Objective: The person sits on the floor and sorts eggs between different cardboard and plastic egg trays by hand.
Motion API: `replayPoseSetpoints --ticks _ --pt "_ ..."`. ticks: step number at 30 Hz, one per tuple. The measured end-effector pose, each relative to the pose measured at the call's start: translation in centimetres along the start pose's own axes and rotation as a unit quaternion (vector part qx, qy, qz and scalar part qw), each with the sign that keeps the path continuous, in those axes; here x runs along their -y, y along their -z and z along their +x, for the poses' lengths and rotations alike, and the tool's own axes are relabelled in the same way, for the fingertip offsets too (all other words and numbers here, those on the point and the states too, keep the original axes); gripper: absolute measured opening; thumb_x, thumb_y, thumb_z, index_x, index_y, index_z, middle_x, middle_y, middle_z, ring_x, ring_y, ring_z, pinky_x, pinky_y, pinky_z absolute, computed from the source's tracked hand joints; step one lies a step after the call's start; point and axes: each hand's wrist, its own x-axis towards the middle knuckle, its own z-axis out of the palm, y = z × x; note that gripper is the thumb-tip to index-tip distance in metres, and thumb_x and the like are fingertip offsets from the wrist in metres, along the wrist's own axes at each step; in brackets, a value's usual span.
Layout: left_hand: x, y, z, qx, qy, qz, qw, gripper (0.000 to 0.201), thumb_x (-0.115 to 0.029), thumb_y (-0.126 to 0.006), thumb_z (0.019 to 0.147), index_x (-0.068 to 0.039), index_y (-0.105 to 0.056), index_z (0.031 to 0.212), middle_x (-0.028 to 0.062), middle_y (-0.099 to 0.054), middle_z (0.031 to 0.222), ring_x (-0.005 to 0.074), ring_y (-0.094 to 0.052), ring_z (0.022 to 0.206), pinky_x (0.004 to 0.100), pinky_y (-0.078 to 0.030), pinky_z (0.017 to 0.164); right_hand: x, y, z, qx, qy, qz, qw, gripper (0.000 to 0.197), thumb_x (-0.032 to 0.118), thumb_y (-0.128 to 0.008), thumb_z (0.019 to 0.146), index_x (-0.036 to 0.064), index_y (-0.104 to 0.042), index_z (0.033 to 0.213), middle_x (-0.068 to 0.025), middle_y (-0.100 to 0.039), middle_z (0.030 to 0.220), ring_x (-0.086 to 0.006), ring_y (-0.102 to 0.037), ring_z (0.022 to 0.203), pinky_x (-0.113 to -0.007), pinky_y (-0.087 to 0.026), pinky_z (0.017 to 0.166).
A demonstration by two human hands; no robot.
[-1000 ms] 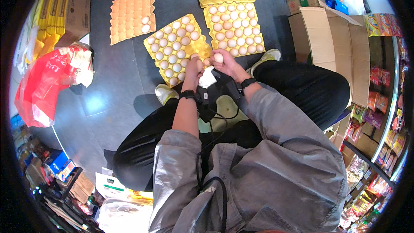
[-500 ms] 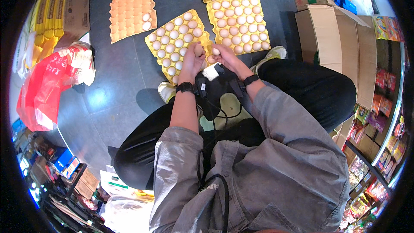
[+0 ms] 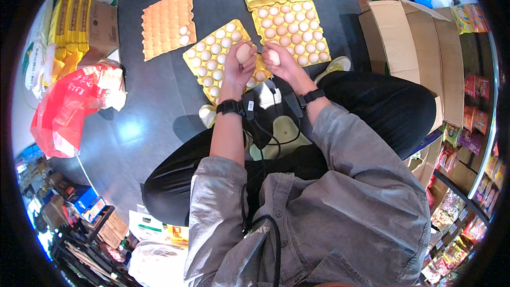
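An egg (image 3: pixel 243 53) rests in the curled fingers of my left hand (image 3: pixel 234 72). My right hand (image 3: pixel 287 68) grips another egg (image 3: pixel 273 57), a short gap away from the left one. Both hands hover over the near right part of a yellow egg tray (image 3: pixel 189 56) that holds many pale eggs; my hands hide some of its cups. Beyond to the right lies a second yellow tray (image 3: pixel 258 21) full of eggs, and at the far end a stack of yellow trays (image 3: pixel 249 1) with eggs on top. An orange tray (image 3: pixel 164 24) on the left carries two eggs at its right edge.
The trays lie on a dark tiled floor (image 3: pixel 133 101). To the left are a red plastic bag (image 3: pixel 66 101), yellow packets (image 3: pixel 69 21) and a cardboard box (image 3: pixel 103 26). Opened cartons (image 3: pixel 396 42) and shelves of snack packets (image 3: pixel 470 127) line the right. A blue box (image 3: pixel 85 202) sits lower left.
Both hands, each with an egg, have risen slightly off the tray and turned so that the eggs show more plainly. The view has shifted a little.
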Motion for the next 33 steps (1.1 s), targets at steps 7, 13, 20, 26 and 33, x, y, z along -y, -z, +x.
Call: replayPoseSetpoints --ticks 7,13,20,26,33 --pt "-2.4 -9.6 -2.8 0.022 -0.081 0.054 0.995 0.025 -0.031 -0.046 0.098 -0.007 -0.054 0.099 0.0055 -0.053 0.076 0.0086 -0.039 0.047 0.0193 -0.031 0.040 2.6 -10.2 -3.4 0.074 0.079 -0.033 0.994 0.026 0.032 -0.049 0.098 0.0100 -0.056 0.088 -0.0037 -0.058 0.070 -0.0108 -0.052 0.054 -0.019 -0.032 0.037" --pt "-2.0 -13.9 -6.0 0.083 -0.112 0.047 0.989 0.030 -0.034 -0.045 0.098 -0.006 -0.054 0.103 0.0081 -0.054 0.080 0.0112 -0.042 0.049 0.0215 -0.035 0.044 4.1 -15.7 -8.2 0.178 0.135 -0.036 0.974 0.029 0.031 -0.042 0.099 0.0085 -0.058 0.094 -0.0062 -0.059 0.075 -0.0133 -0.053 0.060 -0.020 -0.035 0.040" --pt "-0.9 -20.0 -9.7 0.168 -0.128 -0.017 0.977 0.034 -0.029 -0.039 0.100 0.000 -0.052 0.110 0.0159 -0.053 0.089 0.0194 -0.049 0.067 0.0241 -0.039 0.049 4.6 -19.7 -12.2 0.265 0.168 -0.004 0.949 0.028 0.020 -0.034 0.095 0.0009 -0.053 0.105 -0.0127 -0.057 0.079 -0.0190 -0.054 0.066 -0.024 -0.038 0.042" --pt "-0.5 -21.7 -11.8 0.189 -0.138 0.004 0.972 0.032 -0.024 -0.037 0.101 0.000 -0.050 0.116 0.0187 -0.054 0.099 0.0247 -0.054 0.080 0.0293 -0.044 0.059 4.7 -20.9 -14.0 0.295 0.184 -0.010 0.938 0.031 0.018 -0.034 0.094 0.0002 -0.045 0.117 -0.0133 -0.056 0.086 -0.0212 -0.054 0.071 -0.027 -0.041 0.046" --pt "0.3 -22.7 -12.4 0.150 -0.176 0.026 0.972 0.031 -0.023 -0.042 0.100 -0.001 -0.048 0.122 0.0187 -0.054 0.106 0.0287 -0.054 0.093 0.0328 -0.046 0.071 5.1 -20.5 -14.1 0.321 0.178 0.005 0.930 0.033 0.020 -0.037 0.093 0.0009 -0.047 0.117 -0.0120 -0.055 0.089 -0.0202 -0.055 0.076 -0.027 -0.043 0.050"
